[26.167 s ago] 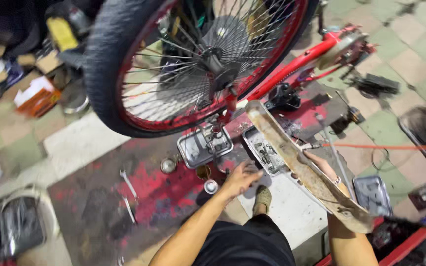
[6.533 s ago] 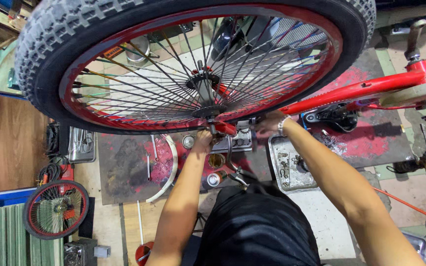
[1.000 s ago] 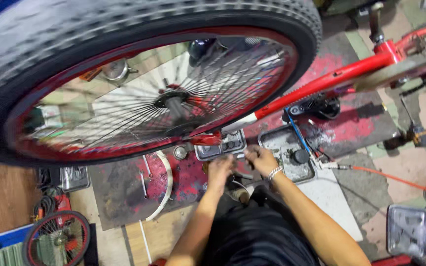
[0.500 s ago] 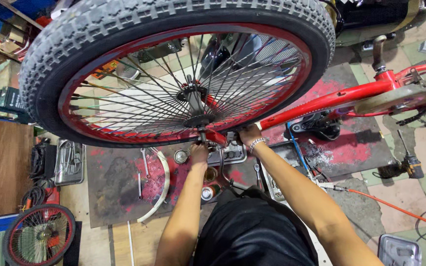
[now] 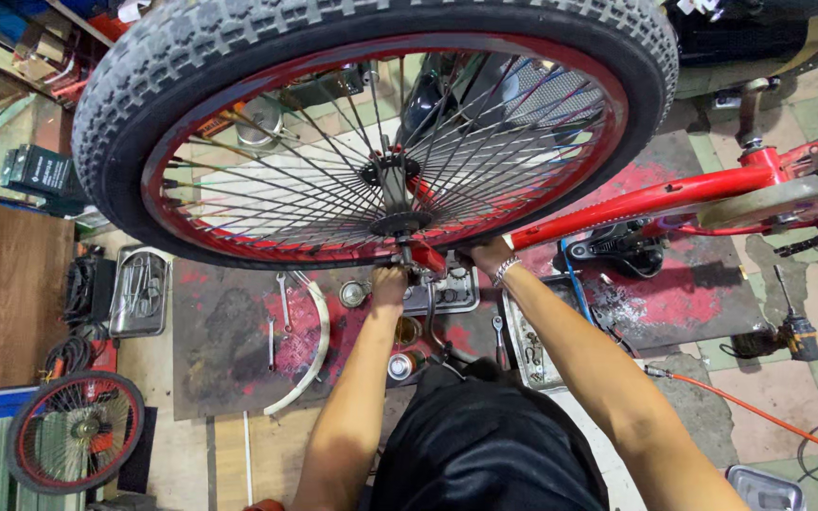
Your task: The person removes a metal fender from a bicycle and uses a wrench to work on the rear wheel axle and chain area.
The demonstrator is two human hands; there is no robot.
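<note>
- Now both hands are back up at the axle end (image 5: 407,254) of the red-rimmed, knobby-tyred bicycle wheel (image 5: 381,123), raised from the tray below.
- Left hand (image 5: 390,282) is closed around it; right hand (image 5: 487,255) seemingly clamps the red fork tip (image 5: 431,261).

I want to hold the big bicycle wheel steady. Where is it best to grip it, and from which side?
Probably grip the knobby tyre at its left edge, reaching from the left. The hub is occupied by the left hand and right hand, and thin spokes fill the inside.
</note>
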